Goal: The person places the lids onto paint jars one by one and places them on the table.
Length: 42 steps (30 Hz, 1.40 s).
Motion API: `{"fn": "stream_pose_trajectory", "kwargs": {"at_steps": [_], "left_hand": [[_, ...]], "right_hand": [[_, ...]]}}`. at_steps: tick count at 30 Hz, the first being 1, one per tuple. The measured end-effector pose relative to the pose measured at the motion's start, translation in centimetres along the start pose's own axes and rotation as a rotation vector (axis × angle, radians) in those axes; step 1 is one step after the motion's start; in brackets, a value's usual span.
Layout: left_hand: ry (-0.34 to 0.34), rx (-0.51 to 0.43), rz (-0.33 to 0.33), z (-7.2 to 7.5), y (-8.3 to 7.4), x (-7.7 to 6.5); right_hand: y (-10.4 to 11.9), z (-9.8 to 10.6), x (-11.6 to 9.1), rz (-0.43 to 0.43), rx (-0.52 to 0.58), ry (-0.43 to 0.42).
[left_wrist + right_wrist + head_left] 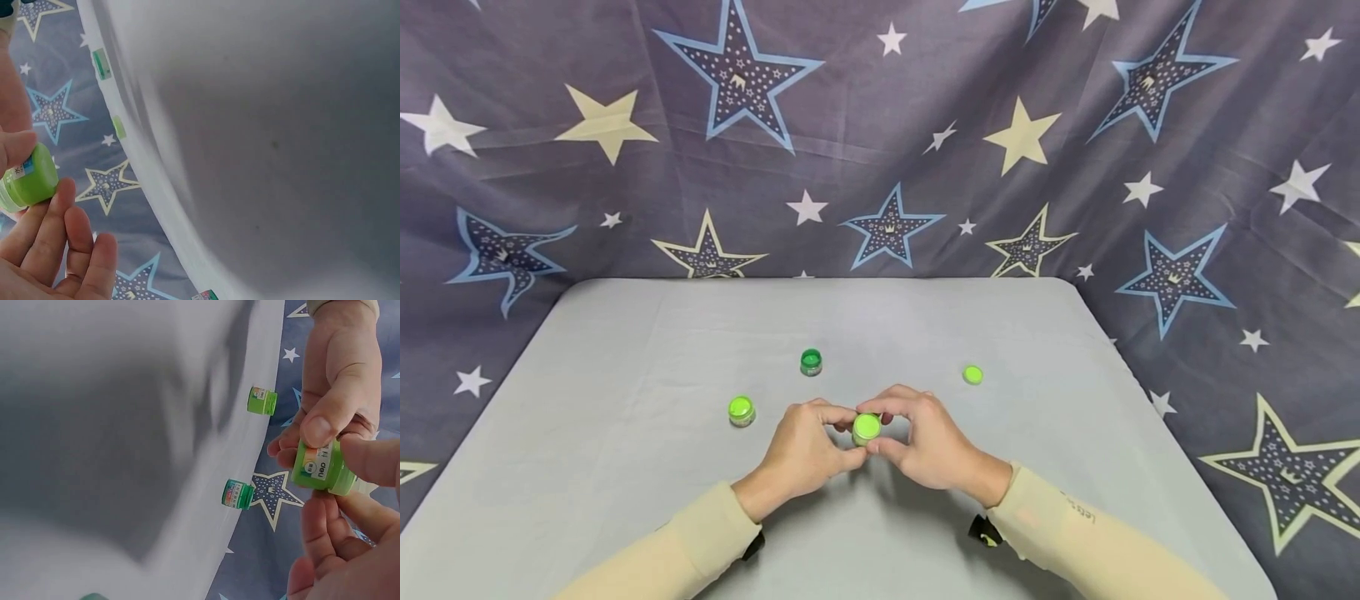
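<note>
Both hands hold a small lime-green jar (pixel 867 429) with a printed label, just above the table. My left hand (pixel 805 446) grips its left side between thumb and fingers. In the right wrist view, the left thumb presses on the label of the jar (pixel 315 465). My right hand (pixel 936 442) pinches the jar at its upper end. Whether a lid sits on that end I cannot tell. A second lime-green jar (pixel 742 411) stands left of the hands, and a dark green jar (pixel 811 362) stands farther back. Right of them lies a flat lime-green disc (pixel 973 375), lid-like.
A pale grey cloth covers the table (pixel 625 367). Behind and beside it hangs a dark curtain (pixel 850 108) with stars. Dark straps show under both sleeve cuffs.
</note>
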<state>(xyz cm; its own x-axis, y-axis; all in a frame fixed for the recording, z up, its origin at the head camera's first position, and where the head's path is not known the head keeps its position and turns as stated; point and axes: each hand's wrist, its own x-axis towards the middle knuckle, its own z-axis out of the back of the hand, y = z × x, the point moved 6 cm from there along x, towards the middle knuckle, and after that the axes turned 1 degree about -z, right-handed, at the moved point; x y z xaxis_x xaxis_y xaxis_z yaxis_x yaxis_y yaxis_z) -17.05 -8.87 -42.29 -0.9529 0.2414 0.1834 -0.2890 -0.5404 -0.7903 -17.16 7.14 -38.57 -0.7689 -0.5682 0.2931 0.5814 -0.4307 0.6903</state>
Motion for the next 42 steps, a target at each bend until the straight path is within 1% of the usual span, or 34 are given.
{"fn": "stream_pose_trajectory", "kwargs": {"at_steps": [8,17,20,26,29,34,42], "left_hand": [[-0.011,-0.006,0.022,0.05,0.05,-0.06],[-0.03,0.014,-0.023,0.14,-0.11,-0.25],[-0.035,0.017,-0.024,0.11,-0.09,-0.24],[-0.042,0.02,-0.011,0.1,-0.03,-0.19],[-0.048,0.019,-0.008,0.14,-0.06,-0.16],[-0.054,0.012,-0.013,0.13,-0.18,-0.07],[-0.06,0.018,-0.01,0.11,-0.3,-0.07]], "right_hand": [[-0.14,0.06,-0.01,-0.019,0.012,-0.046],[-0.5,-0.12,0.13,-0.107,0.035,-0.061],[-0.51,-0.11,0.17,-0.109,0.03,-0.064],[-0.31,-0.06,0.15,-0.086,0.016,-0.061],[-0.32,-0.04,0.15,-0.096,0.021,-0.062],[-0.46,0.03,0.14,-0.122,0.015,-0.091],[-0.49,0.06,-0.06,-0.146,-0.038,-0.145]]}}
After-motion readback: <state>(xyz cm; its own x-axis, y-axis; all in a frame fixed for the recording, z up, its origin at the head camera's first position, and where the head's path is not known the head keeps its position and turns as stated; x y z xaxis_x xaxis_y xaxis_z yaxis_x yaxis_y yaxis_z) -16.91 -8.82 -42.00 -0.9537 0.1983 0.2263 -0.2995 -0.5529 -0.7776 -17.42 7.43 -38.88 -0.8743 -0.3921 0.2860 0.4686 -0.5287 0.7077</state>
